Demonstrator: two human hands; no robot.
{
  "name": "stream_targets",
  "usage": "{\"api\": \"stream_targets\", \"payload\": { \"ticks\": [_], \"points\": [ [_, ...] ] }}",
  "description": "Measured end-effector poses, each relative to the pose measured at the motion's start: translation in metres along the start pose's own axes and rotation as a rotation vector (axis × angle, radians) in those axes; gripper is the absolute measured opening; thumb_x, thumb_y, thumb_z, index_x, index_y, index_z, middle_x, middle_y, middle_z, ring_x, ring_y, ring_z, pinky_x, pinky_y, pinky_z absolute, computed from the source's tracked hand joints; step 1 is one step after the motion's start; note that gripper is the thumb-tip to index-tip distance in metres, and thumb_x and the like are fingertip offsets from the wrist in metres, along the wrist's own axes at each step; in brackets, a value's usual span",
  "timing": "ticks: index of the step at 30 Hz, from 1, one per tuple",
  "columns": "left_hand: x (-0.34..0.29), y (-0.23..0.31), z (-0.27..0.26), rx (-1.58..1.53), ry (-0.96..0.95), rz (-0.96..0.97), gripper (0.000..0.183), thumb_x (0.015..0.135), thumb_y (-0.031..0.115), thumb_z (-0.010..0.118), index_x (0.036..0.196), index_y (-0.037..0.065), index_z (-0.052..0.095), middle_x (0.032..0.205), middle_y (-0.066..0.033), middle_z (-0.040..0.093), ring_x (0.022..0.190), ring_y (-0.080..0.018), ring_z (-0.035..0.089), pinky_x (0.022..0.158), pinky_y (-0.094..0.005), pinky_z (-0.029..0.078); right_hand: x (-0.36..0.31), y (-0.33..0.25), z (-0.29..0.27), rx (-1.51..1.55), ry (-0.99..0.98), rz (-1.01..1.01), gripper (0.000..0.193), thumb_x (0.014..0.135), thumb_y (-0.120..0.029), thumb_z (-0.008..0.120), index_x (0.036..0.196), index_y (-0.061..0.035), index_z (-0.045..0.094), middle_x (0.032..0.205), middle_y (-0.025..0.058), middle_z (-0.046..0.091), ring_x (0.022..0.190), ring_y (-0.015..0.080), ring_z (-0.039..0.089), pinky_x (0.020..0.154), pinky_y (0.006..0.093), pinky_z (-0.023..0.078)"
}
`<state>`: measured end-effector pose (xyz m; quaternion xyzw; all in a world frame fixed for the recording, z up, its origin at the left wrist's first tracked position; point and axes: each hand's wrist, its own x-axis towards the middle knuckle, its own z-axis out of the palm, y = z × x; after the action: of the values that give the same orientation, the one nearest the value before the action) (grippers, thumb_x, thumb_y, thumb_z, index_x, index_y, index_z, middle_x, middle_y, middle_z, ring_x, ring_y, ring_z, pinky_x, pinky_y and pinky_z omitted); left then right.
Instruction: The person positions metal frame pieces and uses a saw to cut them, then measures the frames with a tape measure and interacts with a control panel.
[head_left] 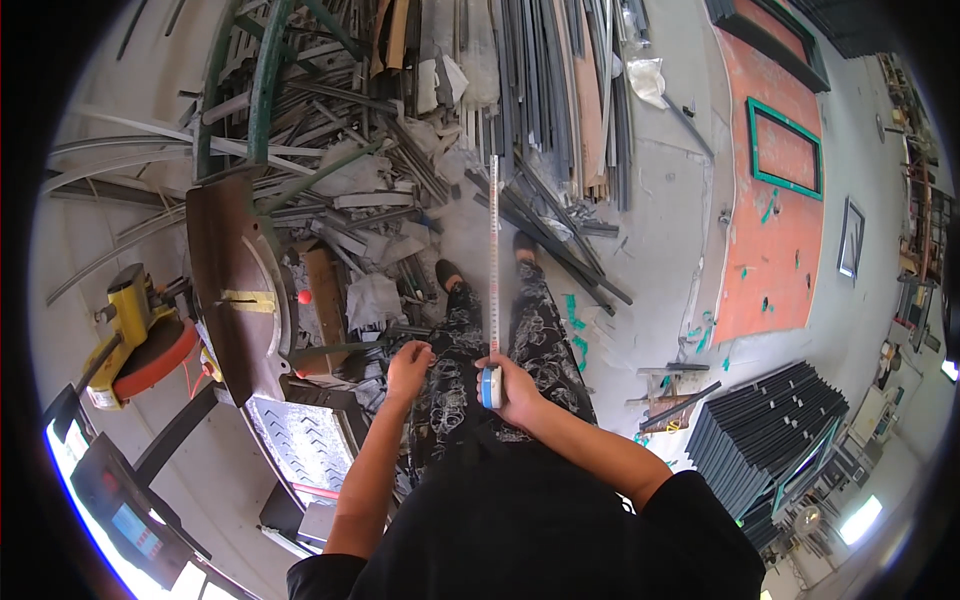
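Observation:
My right hand (515, 390) is closed around a tape measure with a blue and white case (491, 388). Its blade (494, 250) runs out straight and away from me, passing over the space between my legs toward the piled strips. To the left, level with my thigh, my left hand (408, 370) has its fingers curled in; whatever they hold, if anything, is hidden. That hand does not touch the tape.
A saw with a brown round table (235, 290) and yellow-orange parts (145, 345) stands at left. Long dark profiles (550, 90) and scrap offcuts (400, 160) cover the floor ahead. At right lie an orange-red board (770, 250) and stacked dark frames (765, 430).

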<state>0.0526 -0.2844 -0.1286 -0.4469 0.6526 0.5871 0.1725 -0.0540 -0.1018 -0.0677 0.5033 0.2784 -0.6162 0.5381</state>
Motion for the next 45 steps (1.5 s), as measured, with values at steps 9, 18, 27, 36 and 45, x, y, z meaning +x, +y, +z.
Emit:
{"api": "stream_targets", "payload": {
  "ticks": [9, 18, 27, 36, 45],
  "points": [
    [0.001, 0.062, 0.064, 0.026, -0.149, -0.039, 0.023, 0.092, 0.02, 0.054, 0.102, 0.0, 0.06, 0.086, -0.0046, 0.064, 0.075, -0.0097, 0.059, 0.068, -0.0234, 0.047, 0.019, -0.046, -0.001, 0.046, -0.078, 0.099, 0.026, 0.091, -0.03, 0.05, 0.091, -0.0058, 0.059, 0.068, 0.0059, 0.055, 0.057, 0.0203, 0.055, 0.051, 0.0333, 0.046],
    [0.019, 0.113, 0.122, 0.291, -0.061, 0.121, 0.03, 0.09, 0.03, 0.054, 0.101, 0.003, 0.061, 0.096, -0.016, 0.063, 0.089, -0.0325, 0.062, 0.078, -0.0383, 0.048, -0.002, -0.119, -0.013, 0.067, -0.089, 0.071, 0.022, 0.086, -0.026, 0.054, 0.085, -0.0055, 0.059, 0.069, 0.0067, 0.056, 0.06, 0.0206, 0.056, 0.053, 0.0327, 0.047],
    [0.017, 0.134, 0.121, -0.054, -0.056, 0.065, 0.025, 0.093, 0.021, 0.053, 0.101, -0.002, 0.058, 0.086, -0.008, 0.066, 0.079, -0.0137, 0.062, 0.074, -0.0273, 0.049, -0.014, -0.152, 0.003, -0.107, -0.068, 0.118, 0.023, 0.087, -0.027, 0.055, 0.094, -0.0054, 0.056, 0.068, 0.0048, 0.05, 0.058, 0.0189, 0.053, 0.053, 0.0319, 0.045],
    [0.017, 0.106, 0.085, -0.225, 0.088, 0.125, 0.029, 0.091, 0.026, 0.055, 0.097, -0.001, 0.06, 0.083, -0.0109, 0.067, 0.077, -0.0183, 0.065, 0.072, -0.0303, 0.049, 0.003, -0.136, 0.045, -0.237, -0.091, 0.177, 0.026, 0.085, -0.03, 0.053, 0.084, -0.0047, 0.058, 0.064, 0.0067, 0.053, 0.056, 0.0209, 0.053, 0.051, 0.0328, 0.046],
    [0.009, 0.059, 0.007, -0.487, 0.076, -0.003, 0.027, 0.095, 0.024, 0.05, 0.098, 0.0, 0.061, 0.081, -0.0067, 0.066, 0.071, -0.0138, 0.061, 0.065, -0.0257, 0.048, 0.033, -0.05, 0.08, -0.408, -0.001, 0.065, 0.027, 0.089, -0.031, 0.052, 0.085, -0.0069, 0.062, 0.066, 0.0049, 0.054, 0.056, 0.0202, 0.053, 0.051, 0.0328, 0.047]
  ]
}}
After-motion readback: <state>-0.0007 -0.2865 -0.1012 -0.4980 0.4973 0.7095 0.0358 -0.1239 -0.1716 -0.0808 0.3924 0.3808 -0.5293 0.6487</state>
